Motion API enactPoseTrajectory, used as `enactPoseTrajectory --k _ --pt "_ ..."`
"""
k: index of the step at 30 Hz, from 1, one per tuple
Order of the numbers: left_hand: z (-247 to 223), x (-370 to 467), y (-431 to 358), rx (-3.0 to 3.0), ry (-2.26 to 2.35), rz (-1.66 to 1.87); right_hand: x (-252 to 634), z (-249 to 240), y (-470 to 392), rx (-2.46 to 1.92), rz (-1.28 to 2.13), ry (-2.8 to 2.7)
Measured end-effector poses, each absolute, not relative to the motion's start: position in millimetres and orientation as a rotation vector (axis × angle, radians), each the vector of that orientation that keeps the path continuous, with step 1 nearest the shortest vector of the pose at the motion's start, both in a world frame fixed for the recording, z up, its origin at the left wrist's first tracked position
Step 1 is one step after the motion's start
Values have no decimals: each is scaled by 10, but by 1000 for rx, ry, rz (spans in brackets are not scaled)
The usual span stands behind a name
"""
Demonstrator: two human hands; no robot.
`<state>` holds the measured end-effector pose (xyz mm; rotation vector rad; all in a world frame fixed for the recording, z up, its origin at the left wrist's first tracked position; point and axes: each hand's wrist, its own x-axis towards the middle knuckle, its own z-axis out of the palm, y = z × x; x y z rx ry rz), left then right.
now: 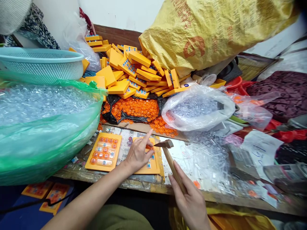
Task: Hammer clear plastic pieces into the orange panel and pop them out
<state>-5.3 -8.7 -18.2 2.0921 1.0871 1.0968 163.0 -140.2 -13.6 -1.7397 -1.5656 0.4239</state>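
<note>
My right hand (190, 196) is wrapped around the wooden handle of a small hammer (174, 169). The hammer's dark, pointed metal head reaches toward my left fingertips. Over a yellow-orange panel (154, 170), my left hand (137, 155) has its thumb and some fingers pinched together, with the index finger stretched out. Something orange shows at the pinch, but its shape is mostly hidden. Blue-and-white details are visible on this panel below the hand. Left of it lies a second yellow-orange panel (117, 145), fitted with orange rings and clear covers.
Yellow panels (115, 59) are heaped at the back. In front of them, orange rings (136, 107) fill a black bag. Clear plastic parts fill a green bag (72, 131) at left and a white bag (206, 124) at right. A blue basket (43, 56) stands behind the green bag.
</note>
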Motion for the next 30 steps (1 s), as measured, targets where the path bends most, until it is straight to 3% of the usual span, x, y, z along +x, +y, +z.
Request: enactPoseTrajectory --k 10,14,22,26,30 --pt "-213 -51 -82 2014 1107 1052 1616 12 -1395 -1666 267 -1581" --pt "-257 -49 -77 2015 1117 1074 1632 -49 -1408 -1805 497 -1647" --pt "-98 -111 -34 2011 1141 1019 1489 -67 -1283 -1761 703 -961" --pt "90 -308 432 2165 1548 793 1354 -82 -1147 -1604 981 -722" --pt "174 -423 880 2145 1634 511 1309 -99 -1078 -1542 1021 -633"
